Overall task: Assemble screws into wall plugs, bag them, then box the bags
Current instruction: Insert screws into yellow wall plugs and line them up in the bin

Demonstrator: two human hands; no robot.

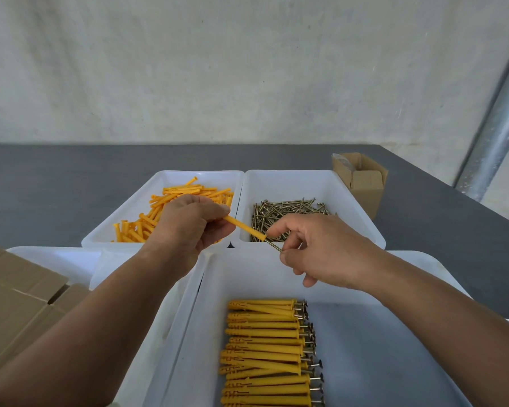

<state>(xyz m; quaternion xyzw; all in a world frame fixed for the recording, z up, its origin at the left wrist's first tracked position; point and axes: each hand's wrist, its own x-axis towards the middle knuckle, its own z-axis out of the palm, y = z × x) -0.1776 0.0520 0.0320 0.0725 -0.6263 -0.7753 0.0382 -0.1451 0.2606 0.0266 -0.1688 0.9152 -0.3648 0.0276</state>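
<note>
My left hand (pixel 191 227) grips one end of a yellow wall plug (pixel 246 229) that slants down to the right. My right hand (pixel 321 251) pinches a screw (pixel 273 246) whose threaded tip sits in the plug's open end. Both hover above the gap between the trays. Loose yellow plugs (pixel 171 201) lie in the white tray (pixel 135 198) at the back left. Loose screws (pixel 288 210) fill the white tray (pixel 350 201) at the back right. In the near white tray (pixel 218 277) several assembled plugs with screws (pixel 268 351) lie in a row.
A small open cardboard box (pixel 362 180) stands on the grey table right of the screw tray. Flattened cardboard boxes (pixel 15 301) lie at the near left. Another white tray (pixel 56 257) sits behind them. A metal pole (pixel 494 136) leans at the far right.
</note>
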